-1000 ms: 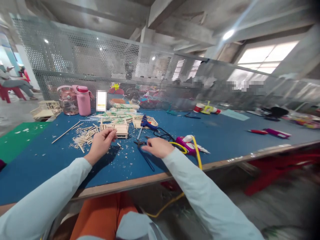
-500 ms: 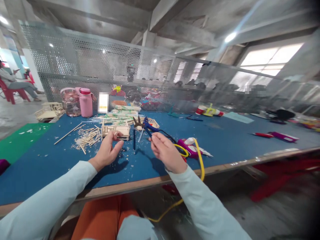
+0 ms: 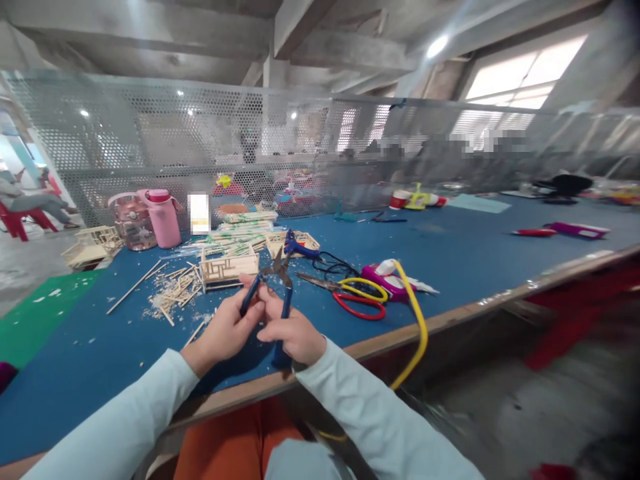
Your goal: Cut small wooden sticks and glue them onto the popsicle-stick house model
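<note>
At centre frame, the left hand (image 3: 225, 331) pinches one handle of the blue cutters (image 3: 287, 299) and the right hand (image 3: 296, 335) wraps the other, blades slightly parted above the tabletop (image 3: 450, 260), seemingly awaiting a stick.

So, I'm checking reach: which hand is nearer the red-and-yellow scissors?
Right. The right hand sits just left of the scissors, not touching; the left hand is farther left, both gripping the blue-handled cutters.
</note>
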The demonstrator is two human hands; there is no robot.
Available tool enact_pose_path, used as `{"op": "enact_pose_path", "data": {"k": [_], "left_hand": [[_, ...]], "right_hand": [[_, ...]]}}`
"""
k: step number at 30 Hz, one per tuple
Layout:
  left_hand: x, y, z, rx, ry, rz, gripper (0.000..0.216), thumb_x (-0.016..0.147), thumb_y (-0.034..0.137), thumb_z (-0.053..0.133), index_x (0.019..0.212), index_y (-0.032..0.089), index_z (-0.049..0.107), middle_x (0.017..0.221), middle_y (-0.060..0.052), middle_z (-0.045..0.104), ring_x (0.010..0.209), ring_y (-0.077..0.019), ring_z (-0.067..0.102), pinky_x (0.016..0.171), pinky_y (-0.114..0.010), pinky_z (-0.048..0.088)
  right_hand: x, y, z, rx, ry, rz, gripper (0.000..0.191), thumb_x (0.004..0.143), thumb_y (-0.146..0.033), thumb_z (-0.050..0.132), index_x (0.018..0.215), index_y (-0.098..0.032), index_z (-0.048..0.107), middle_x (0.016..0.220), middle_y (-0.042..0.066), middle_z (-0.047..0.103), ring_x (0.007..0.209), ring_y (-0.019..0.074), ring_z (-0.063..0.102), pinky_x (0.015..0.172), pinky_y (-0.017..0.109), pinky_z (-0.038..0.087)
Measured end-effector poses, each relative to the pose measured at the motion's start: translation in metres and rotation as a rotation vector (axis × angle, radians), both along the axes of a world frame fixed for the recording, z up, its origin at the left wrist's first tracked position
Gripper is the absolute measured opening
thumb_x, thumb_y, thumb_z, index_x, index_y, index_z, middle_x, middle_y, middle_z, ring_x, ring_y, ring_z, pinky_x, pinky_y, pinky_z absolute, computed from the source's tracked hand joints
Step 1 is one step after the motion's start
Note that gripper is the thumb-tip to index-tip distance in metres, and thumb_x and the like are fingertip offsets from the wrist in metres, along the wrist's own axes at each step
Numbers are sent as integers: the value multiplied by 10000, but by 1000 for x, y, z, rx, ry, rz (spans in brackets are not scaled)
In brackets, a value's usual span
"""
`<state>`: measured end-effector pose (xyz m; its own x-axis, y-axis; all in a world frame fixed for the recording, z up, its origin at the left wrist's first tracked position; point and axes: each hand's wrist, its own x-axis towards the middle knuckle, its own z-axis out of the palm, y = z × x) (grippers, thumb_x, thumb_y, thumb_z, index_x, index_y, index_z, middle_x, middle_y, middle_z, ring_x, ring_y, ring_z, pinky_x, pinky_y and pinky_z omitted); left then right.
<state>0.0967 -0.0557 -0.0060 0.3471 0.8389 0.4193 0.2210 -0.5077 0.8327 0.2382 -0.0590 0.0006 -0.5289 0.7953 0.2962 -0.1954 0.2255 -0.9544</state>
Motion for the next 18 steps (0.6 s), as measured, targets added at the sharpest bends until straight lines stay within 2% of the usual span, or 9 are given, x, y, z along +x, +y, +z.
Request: {"op": "enact_pose_path", "data": {"k": [3, 6, 9, 12, 15, 18], "left_hand": [[-4, 4, 0, -185, -158, -70, 197, 791, 365, 436, 739, 176, 452, 622, 24, 450, 548, -104, 426, 496, -227, 406], [-8, 9, 4, -321, -381, -89, 193, 793, 359, 383, 694, 193, 382, 608, 39, 394, 516, -99, 404, 450, -232, 423], [-9, 12, 7, -340, -484, -34, 195, 785, 356, 402, 680, 196, 365, 592, 52, 369, 489, -86, 392, 436, -219, 421], [-8, 13, 8, -262, -430, 55, 223, 792, 398, 438, 744, 180, 445, 595, 50, 401, 473, -74, 391, 408, -188, 389], [-7, 13, 7, -183, -351, 113, 295, 783, 442, 483, 865, 162, 521, 614, 39, 465, 455, -62, 393, 374, -165, 340], [-8, 13, 7, -159, -324, 146, 339, 779, 471, 492, 874, 150, 547, 593, 37, 493, 411, -49, 387, 361, -166, 308]], "right_hand": [[6, 4, 6, -14, 121, -80, 673, 519, -126, 498, 1178, -258, 470, 1324, 10, 436, 1290, 209, 287, 1074, 390, 173], [16, 7, 19, -69, 269, 30, 742, 474, -101, 462, 1189, -289, 397, 1290, 32, 469, 1212, 211, 407, 1027, 438, 258], [26, 8, 28, -131, 315, 119, 734, 463, -79, 447, 1158, -303, 372, 1252, 37, 491, 1141, 202, 476, 980, 457, 309], [32, 8, 31, -108, 335, 126, 763, 435, -75, 436, 1157, -312, 359, 1204, 35, 508, 1106, 211, 498, 942, 474, 341], [33, 8, 27, -41, 232, 49, 818, 446, -91, 421, 1229, -305, 318, 1196, 57, 487, 1085, 237, 505, 901, 496, 377], [30, 9, 22, 169, -104, -153, 828, 489, -74, 412, 1291, -251, 309, 1251, 85, 423, 1153, 243, 436, 973, 482, 326]]}}
